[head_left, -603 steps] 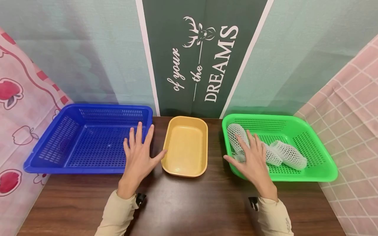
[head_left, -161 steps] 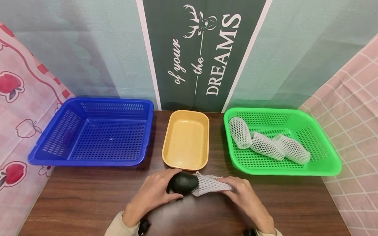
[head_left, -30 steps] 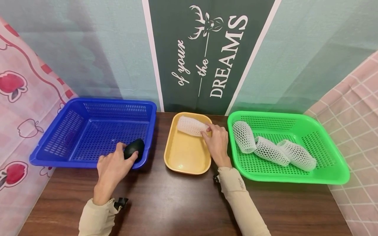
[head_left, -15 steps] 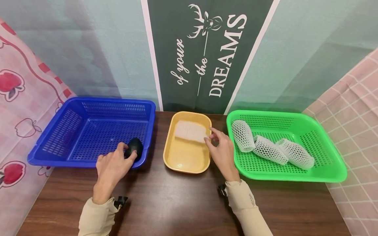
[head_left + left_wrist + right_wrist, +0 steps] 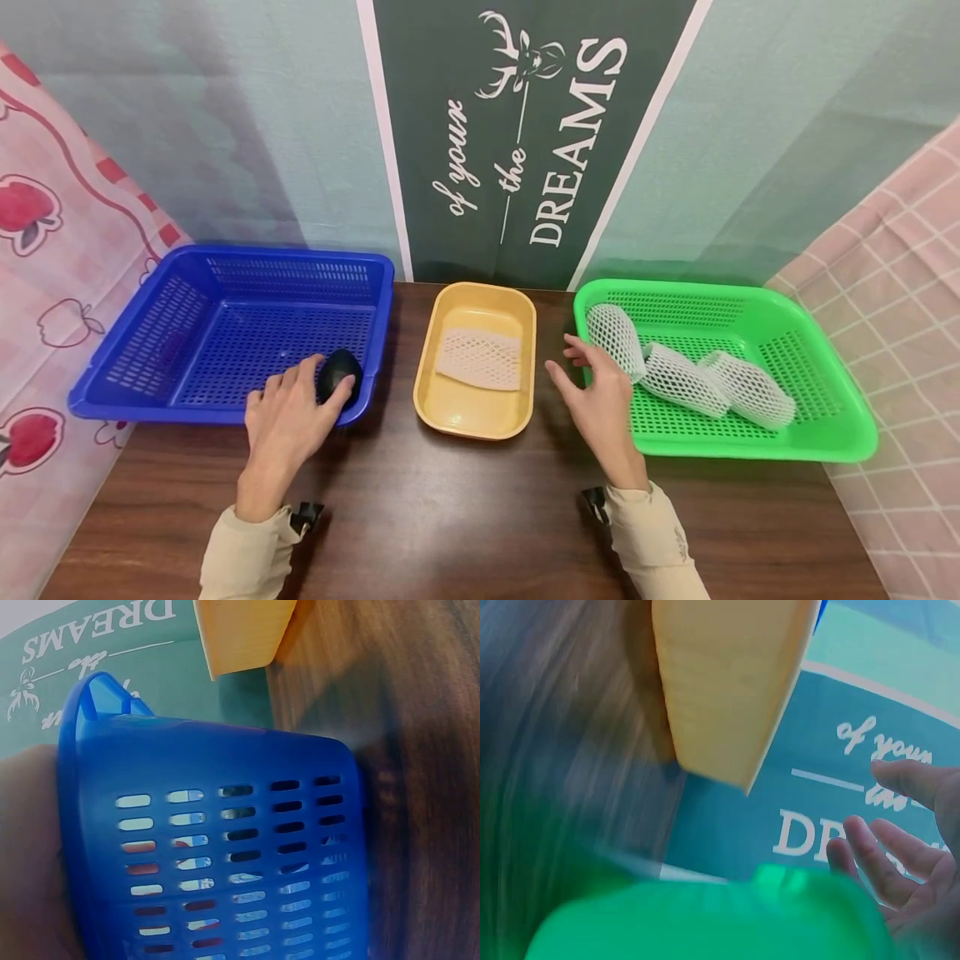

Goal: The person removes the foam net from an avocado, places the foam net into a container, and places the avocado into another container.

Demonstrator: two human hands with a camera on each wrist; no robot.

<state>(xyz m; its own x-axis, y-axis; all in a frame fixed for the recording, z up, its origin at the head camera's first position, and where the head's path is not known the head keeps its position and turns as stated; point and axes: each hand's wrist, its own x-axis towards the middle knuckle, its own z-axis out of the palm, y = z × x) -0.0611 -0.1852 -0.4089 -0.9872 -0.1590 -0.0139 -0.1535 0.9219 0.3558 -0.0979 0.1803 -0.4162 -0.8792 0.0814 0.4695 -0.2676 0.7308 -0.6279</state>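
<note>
At the front right corner of the blue basket (image 5: 225, 415), my left hand (image 5: 288, 417) holds a dark avocado (image 5: 337, 373) between thumb and fingers. In the left wrist view the blue basket's slotted wall (image 5: 217, 862) hides the avocado. An empty white foam net (image 5: 480, 360) lies flat in the yellow tray (image 5: 472, 429). My right hand (image 5: 600, 408) hovers between that tray and the green basket (image 5: 750, 450), its fingers loosely bent with nothing in them. Inside the green basket lie three net-wrapped pieces, one of them a foam net (image 5: 615, 337) at the left end.
The brown wooden table (image 5: 450, 517) carries both baskets and the tray in a row along the back. A cloth backdrop (image 5: 480, 167) rises behind them. Pink printed cloth (image 5: 67, 333) stands at the left and pink checked cloth (image 5: 907, 333) at the right.
My right hand has let go of the foam net, which now lies in the yellow tray, and has moved right toward the green basket. The left hand stays on the avocado in the blue basket.
</note>
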